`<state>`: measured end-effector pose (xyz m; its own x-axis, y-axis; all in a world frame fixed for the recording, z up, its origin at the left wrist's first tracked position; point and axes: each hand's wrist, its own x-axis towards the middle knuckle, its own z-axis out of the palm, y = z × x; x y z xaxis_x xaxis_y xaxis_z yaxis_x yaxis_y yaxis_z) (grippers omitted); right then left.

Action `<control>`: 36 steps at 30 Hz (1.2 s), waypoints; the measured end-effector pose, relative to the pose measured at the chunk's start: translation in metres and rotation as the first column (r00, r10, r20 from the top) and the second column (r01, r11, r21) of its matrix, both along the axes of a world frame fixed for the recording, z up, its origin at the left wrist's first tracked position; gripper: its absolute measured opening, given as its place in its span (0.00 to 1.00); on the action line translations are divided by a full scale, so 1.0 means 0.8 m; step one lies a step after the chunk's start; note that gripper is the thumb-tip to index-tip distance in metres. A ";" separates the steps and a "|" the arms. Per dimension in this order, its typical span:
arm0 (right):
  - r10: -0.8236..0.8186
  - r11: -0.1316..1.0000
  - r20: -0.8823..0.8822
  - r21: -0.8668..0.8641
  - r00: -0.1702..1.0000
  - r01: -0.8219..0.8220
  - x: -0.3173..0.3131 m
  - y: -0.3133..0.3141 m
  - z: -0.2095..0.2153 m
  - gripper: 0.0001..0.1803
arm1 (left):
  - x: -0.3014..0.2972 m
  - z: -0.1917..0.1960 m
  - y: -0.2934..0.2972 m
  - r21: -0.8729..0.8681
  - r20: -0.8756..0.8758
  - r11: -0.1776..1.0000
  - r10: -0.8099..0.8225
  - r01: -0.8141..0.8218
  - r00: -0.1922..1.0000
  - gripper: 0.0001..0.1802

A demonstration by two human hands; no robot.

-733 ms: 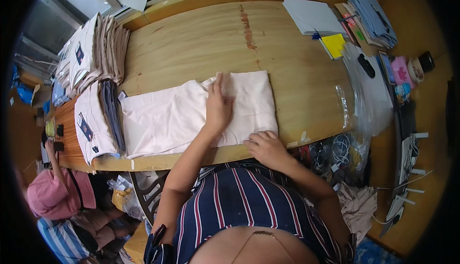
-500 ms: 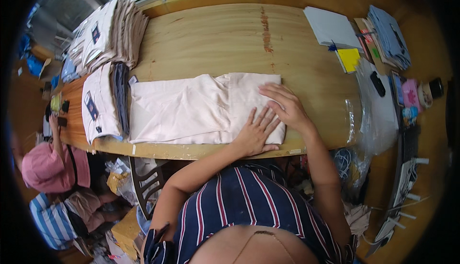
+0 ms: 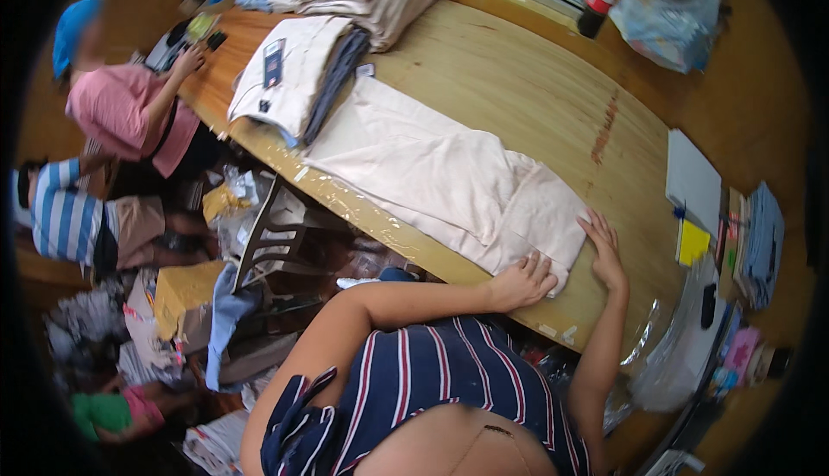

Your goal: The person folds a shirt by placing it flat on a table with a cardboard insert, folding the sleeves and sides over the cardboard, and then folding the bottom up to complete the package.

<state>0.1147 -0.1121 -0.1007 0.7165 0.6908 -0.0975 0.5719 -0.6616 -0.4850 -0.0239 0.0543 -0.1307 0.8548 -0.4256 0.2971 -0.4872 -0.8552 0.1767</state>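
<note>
A long, folded cream garment (image 3: 432, 161), seemingly a pair of trousers, lies along the near side of the wooden table. Close to its right-hand end, my left hand (image 3: 521, 283) presses on the cloth by the near edge, its fingers slightly bent but apart. My right hand (image 3: 606, 256) rests at the right end of the garment with fingers spread, the tips on the cloth's edge. Against the garment's left end sits a small pile of folded cream trousers (image 3: 292, 75) bearing a dark tag, with a dark grey folded piece (image 3: 335, 83) beside it.
A taller stack of cream trousers (image 3: 393, 1) stands farther back. On the right are white sheets (image 3: 692, 172), a yellow pad (image 3: 692, 243) and blue folded cloth (image 3: 760, 243). A bottle (image 3: 598, 3) and plastic bag (image 3: 669, 14) sit behind. Co-workers (image 3: 121, 109) are at left; a chair (image 3: 268, 234) stands below.
The view has turned, swinging the table and garment round. My left hand's fingers have bent from lying flat, and my right hand has shifted from the garment's top to its end edge.
</note>
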 end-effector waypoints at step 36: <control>-0.074 0.733 -0.656 0.475 0.751 0.487 0.090 0.197 -0.057 0.17 | 0.066 -0.011 0.250 -0.536 -0.749 0.258 0.294 -0.804 0.594 0.19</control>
<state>0.1864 0.0451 -0.1459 0.8310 0.5193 -0.1994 -0.1087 -0.1998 -0.9738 0.0289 0.2546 -0.1394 0.8602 0.4150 -0.2964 0.4045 -0.2014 0.8921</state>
